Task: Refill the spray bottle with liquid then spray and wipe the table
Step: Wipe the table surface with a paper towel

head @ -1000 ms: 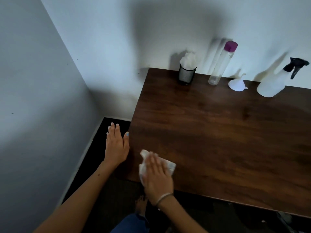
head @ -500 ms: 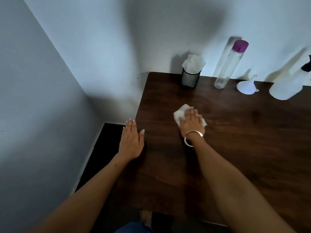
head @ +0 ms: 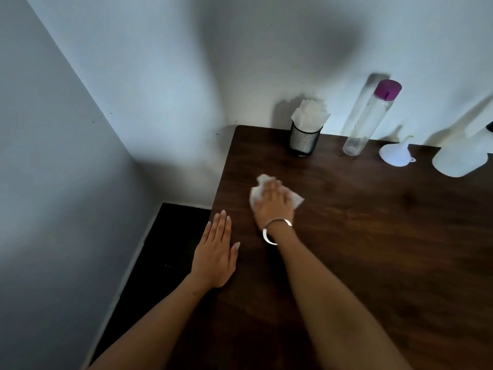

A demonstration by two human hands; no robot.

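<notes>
My right hand [head: 273, 202] presses a crumpled white tissue [head: 296, 201] flat against the dark wooden table [head: 386, 249], near its left side, fingers pointing away from me. A silver bangle sits on that wrist. My left hand [head: 216, 252] lies flat with straight fingers on the table's left edge. At the far right edge of the view stands the translucent white spray bottle [head: 460, 158], its top cut off by the frame. A white funnel [head: 396, 154] sits upside down beside it.
Along the back wall stand a black mesh cup [head: 304, 140] stuffed with white tissues and a tall clear bottle [head: 369, 121] with a purple cap. A grey wall closes off the left, with dark floor below the table's left edge.
My right hand slid the tissue from the table's near edge out to the middle, then a little left toward the left edge. The left hand stayed flat on the edge.
</notes>
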